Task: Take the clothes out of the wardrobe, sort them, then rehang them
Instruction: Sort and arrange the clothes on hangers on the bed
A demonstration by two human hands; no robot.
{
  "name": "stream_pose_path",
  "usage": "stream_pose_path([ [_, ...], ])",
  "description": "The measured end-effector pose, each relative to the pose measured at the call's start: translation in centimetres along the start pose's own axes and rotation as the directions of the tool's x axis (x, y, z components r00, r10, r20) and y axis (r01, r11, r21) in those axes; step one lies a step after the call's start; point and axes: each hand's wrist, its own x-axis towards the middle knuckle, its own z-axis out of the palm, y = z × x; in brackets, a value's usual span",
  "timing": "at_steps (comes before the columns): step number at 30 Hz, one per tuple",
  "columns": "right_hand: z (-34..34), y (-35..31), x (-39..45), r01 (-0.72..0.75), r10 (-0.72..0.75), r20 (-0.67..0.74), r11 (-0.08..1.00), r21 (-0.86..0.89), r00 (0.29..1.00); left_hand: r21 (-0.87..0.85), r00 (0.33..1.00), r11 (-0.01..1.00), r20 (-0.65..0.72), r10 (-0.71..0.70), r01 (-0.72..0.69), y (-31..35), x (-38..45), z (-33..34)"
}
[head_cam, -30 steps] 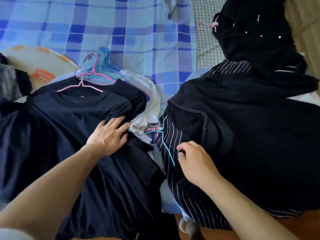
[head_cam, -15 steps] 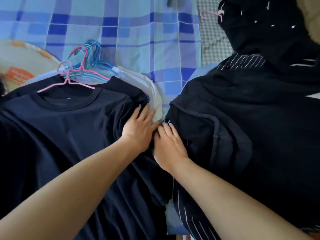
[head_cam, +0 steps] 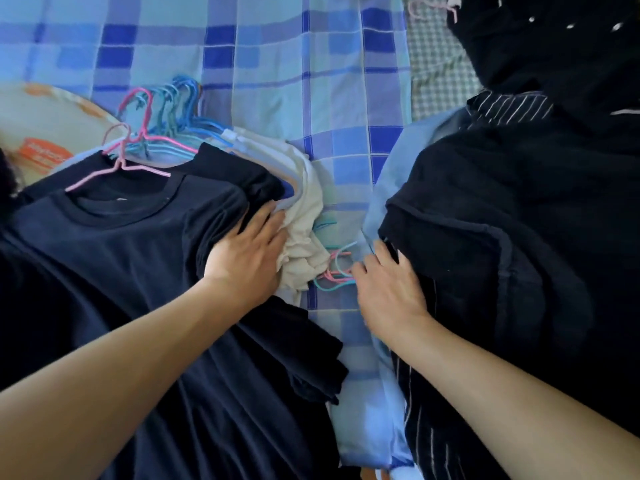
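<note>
A pile of navy T-shirts lies on the left, the top one on a pink hanger, with cream garments under its right side. My left hand presses flat on the top shirt's sleeve, fingertips at the cream cloth. On the right lies a pile of black clothes over a pinstriped garment and a light blue one. My right hand rests on that pile's left edge, fingers fairly straight. Pink and cyan hanger hooks show between the hands.
Everything lies on a blue checked bedsheet. A bunch of blue and pink hanger hooks sticks out behind the left pile. A round cream and orange object sits far left. Another black garment and a pink hanger lie top right.
My hands, side by side half a second ago, have moved apart. The two piles now lie apart, with a strip of bedsheet and the loose hanger hooks showing between them.
</note>
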Motion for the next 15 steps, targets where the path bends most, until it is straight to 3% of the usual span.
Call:
stream_pose_path([
  [6, 0.4, -0.5, 0.0, -0.046, 0.046, -0.019, 0.998, 0.036, 0.999, 0.029, 0.997, 1.0, 0.08, -0.009, 0.007, 1.8, 0.5, -0.2],
  [11, 1.2, -2.9, 2.0, 0.026, -0.024, -0.103, 1.0, 0.017, 0.994, 0.153, 0.965, 0.961, 0.168, 0.203, -0.229, 4.8, 2.5, -0.3],
  [15, 1.7, -2.4, 2.8, 0.02, -0.007, -0.119, 0.993, 0.112, 0.993, 0.285, 0.963, 0.946, 0.257, 0.079, -0.153, 4.7, 4.2, -0.7],
])
